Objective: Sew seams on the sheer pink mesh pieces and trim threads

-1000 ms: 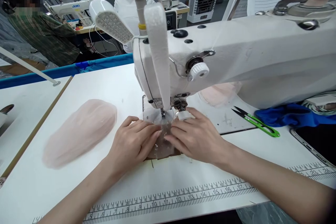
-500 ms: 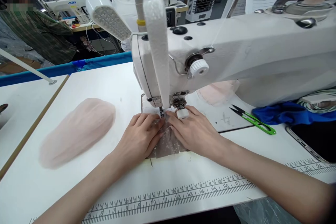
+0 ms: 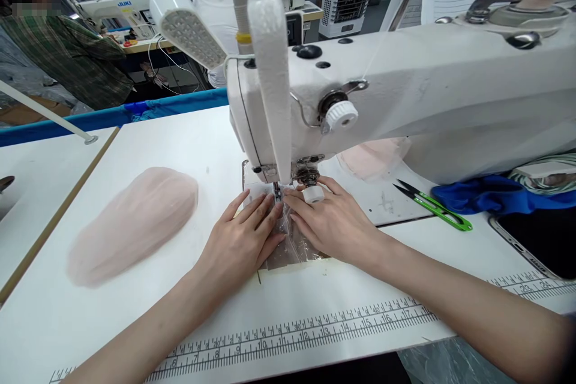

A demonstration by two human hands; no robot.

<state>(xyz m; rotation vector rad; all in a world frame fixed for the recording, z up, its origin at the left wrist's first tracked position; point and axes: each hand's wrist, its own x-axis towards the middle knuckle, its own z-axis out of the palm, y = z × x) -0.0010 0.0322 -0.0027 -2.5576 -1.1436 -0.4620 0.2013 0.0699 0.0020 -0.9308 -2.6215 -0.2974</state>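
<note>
A white sewing machine stands before me, its presser foot low between my hands. My left hand lies open, fingers spread, on the left of the foot. To the right of it, my right hand rests with fingers stretched out and fingertips beside the foot, partly behind a small white knob. Under the fingertips runs a thin sheer piece of fabric, hard to make out against the shiny machine bed. Its far end is hidden by the hands and the foot.
A sheer pink fabric piece lies on the left of the table; another pink piece is behind the machine head. Green thread snips, blue cloth and a phone are at right. A person in plaid is at back left.
The fingers of my left hand have spread apart and lie flatter, with the hand slightly shifted. My right hand has barely moved, and the pink pieces lie as before.
</note>
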